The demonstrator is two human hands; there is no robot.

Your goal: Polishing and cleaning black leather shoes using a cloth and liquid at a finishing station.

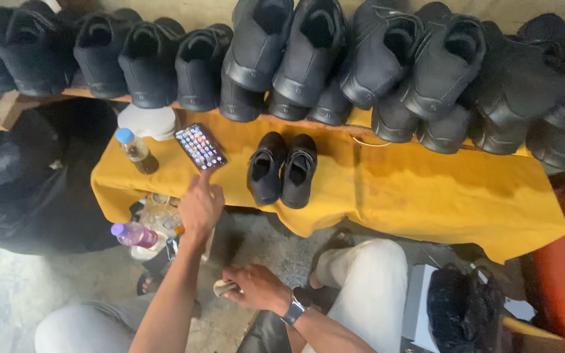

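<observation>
From the head view, the left hand (199, 208) reached forward with its index finger stretched toward the phone (200, 147), the other fingers loosely curled and holding nothing; the fingertip sat just short of the phone's near corner. The phone lay flat and screen-up on the yellow cloth (426, 189) of the bench, close to its front edge, so a firm push or drag could likely have slid it over that edge. Just beside it stood a small bottle with a blue cap (136, 150) and a white lidded tub (148, 121); a sweep of the wrist to the left could have tipped the bottle, which looked narrow and easy to topple. The right hand (255, 286) was low, near the knee, fingers closed around a small pale object (223, 287), too hidden to tell what it was. A pair of small black shoes (282, 168) stood to the right of the phone, apart from it, leaving a bare strip of cloth between. Behind, a long row of black shoes (308, 59) was stacked, overhanging the bench's rear, and a bump could have dislodged some. Below the cloth's left end, a bottle with a purple cap (133, 234) and clear plastic clutter crowded the floor near the left forearm, leaving little room there.
</observation>
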